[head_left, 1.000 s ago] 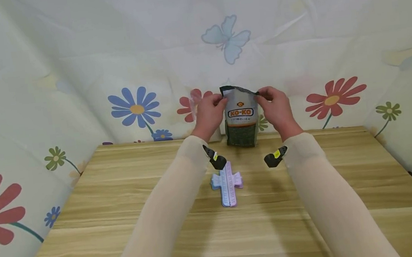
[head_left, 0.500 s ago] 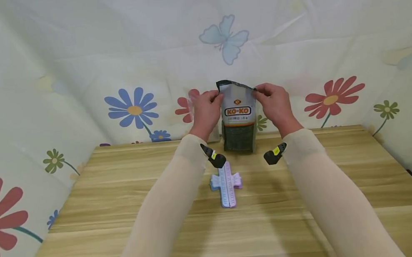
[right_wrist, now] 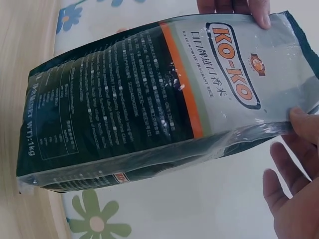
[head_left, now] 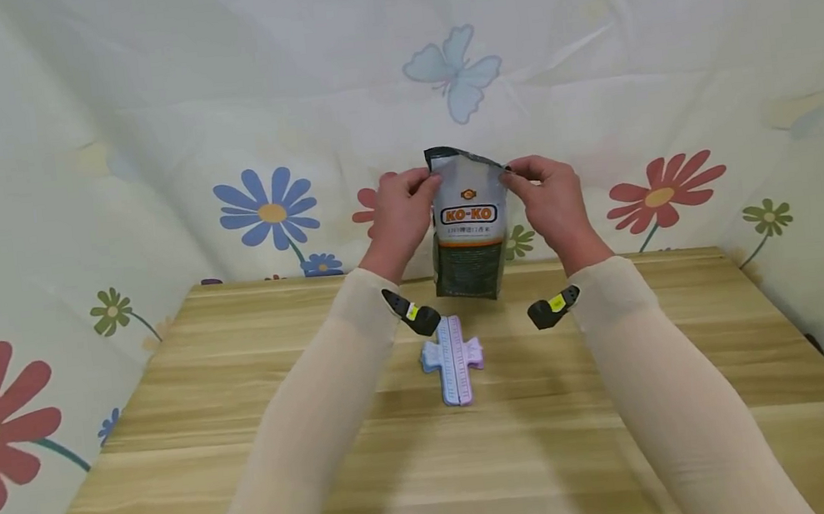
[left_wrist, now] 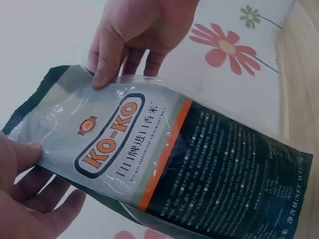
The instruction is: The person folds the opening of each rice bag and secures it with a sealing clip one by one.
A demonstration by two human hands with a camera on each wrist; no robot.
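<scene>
Head view: KO-KO bag (head_left: 468, 230) near frame centre, left hand (head_left: 398, 215) and right hand (head_left: 555, 200) pinching its upper side edges. Probably hefty, soft, slick; firm edge pinch suits, base supported.

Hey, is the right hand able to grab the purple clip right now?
Probably not just yet: the right hand is busy holding the KO-KO rice bag near its top. If it let go, the way looks free, because nothing covers the purple clip on the table.
</scene>
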